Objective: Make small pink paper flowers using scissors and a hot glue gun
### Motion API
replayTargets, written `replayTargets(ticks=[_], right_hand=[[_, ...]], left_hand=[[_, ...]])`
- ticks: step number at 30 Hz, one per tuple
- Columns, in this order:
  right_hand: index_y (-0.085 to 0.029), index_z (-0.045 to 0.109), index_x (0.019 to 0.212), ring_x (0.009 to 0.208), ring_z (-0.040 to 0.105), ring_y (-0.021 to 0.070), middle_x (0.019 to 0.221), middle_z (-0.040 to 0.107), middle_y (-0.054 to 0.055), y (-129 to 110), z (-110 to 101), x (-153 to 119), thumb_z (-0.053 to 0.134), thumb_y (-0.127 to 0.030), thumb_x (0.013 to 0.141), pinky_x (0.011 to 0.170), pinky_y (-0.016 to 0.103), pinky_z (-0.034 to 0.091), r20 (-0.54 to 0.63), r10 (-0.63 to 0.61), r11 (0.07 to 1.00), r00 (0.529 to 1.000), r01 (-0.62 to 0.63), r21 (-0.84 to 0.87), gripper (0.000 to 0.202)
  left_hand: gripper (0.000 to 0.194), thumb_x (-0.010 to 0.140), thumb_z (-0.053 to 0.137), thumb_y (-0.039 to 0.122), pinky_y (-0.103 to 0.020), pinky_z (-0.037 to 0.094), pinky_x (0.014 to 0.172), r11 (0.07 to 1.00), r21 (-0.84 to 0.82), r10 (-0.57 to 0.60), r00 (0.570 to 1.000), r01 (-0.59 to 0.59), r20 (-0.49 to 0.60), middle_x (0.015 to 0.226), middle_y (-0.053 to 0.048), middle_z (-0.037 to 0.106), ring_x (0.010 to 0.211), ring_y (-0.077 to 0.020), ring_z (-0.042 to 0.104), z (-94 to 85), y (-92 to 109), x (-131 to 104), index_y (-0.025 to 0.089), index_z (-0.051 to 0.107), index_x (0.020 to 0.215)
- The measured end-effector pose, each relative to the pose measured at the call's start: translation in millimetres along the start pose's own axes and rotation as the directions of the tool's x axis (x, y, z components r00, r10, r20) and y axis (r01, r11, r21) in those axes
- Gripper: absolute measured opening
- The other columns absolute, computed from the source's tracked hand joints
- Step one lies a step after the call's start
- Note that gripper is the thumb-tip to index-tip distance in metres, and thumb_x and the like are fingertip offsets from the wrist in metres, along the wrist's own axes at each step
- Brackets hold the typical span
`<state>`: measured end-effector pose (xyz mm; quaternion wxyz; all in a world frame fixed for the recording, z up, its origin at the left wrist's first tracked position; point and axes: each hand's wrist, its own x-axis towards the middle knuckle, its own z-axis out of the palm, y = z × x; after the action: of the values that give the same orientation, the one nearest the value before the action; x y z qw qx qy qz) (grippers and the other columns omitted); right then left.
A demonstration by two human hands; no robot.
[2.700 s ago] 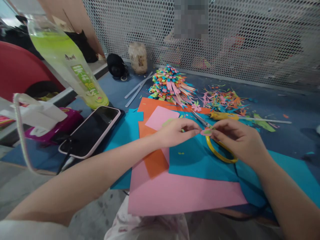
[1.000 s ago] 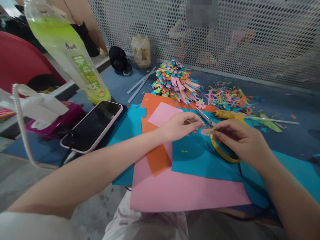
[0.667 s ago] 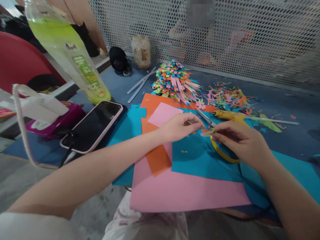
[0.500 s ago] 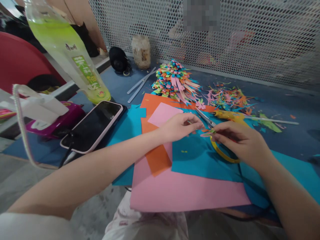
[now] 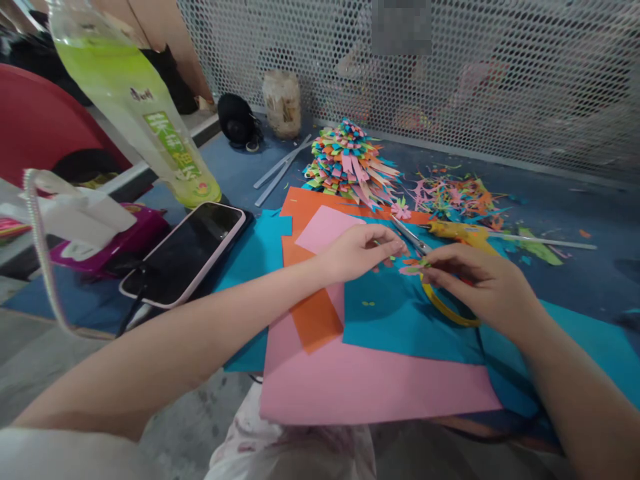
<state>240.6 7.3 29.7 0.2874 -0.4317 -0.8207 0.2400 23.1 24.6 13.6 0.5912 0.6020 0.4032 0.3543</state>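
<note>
Between the thumb and finger of my right hand [image 5: 473,279] is a small pink and green paper piece [image 5: 412,269]. My left hand [image 5: 361,253] is closed in a pinch just left of it, with a tiny green bit near its fingertips, too small to name. Beneath both hands lies a blue paper sheet [image 5: 390,327]. Scissors [image 5: 450,313] with yellow handles rest partly under my right hand, blades toward the back. Beyond the blades sits a little pink and green paper flower [image 5: 401,208].
Behind stands a cone of multicoloured paper strips [image 5: 350,163], with paper scraps [image 5: 457,199] and a yellow glue gun [image 5: 460,232] to its right. A phone [image 5: 185,253], a drink bottle [image 5: 140,113] and a tissue box [image 5: 107,240] occupy the left. A perforated metal panel [image 5: 300,40] closes the back.
My left fingertips have drawn slightly away from the paper piece, and a tiny green bit now shows by them. My right hand has barely moved.
</note>
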Motion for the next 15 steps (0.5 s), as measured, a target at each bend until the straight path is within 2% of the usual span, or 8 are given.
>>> replayTargets(ticks=[10,12,15], right_hand=[[-0.027,0.072,0.09,0.071,0.072,0.0127,0.08,0.077,-0.002,1,-4,-3,0.067,-0.025,0.089,0.068,0.021,0.057,-0.001,-0.197,0.98,0.98,0.197,0.009,0.006],[-0.026,0.072,0.089,0.071,0.072,0.0137,0.079,0.077,-0.002,2,-4,-3,0.067,-0.028,0.088,0.068,0.023,0.057,-0.019,-0.172,0.985,0.985,0.172,0.005,0.005],[-0.025,0.072,0.088,0.066,0.069,0.0158,0.077,0.075,0.0,6,-4,-1,0.068,-0.038,0.087,0.062,0.027,0.055,-0.106,-0.048,0.999,0.993,0.046,-0.022,0.014]], left_hand=[[0.025,0.099,0.053,0.019,-0.016,0.042,0.053,0.999,-0.032,-0.028,0.999,0.026,-0.046,0.067,0.004,0.06,0.056,-0.0037,0.054,-0.1,4,-1,0.015,0.058,0.075],[0.025,0.099,0.053,0.021,-0.017,0.043,0.053,0.999,-0.028,-0.03,0.997,0.028,-0.076,0.066,0.003,0.06,0.055,-0.0045,0.054,-1.2,1,1,0.015,0.057,0.075],[0.027,0.097,0.058,0.027,-0.018,0.041,0.051,0.999,0.026,0.041,0.993,-0.039,-0.11,0.065,0.002,0.059,0.052,-0.0056,0.052,-2.7,-5,3,0.016,0.054,0.074]])
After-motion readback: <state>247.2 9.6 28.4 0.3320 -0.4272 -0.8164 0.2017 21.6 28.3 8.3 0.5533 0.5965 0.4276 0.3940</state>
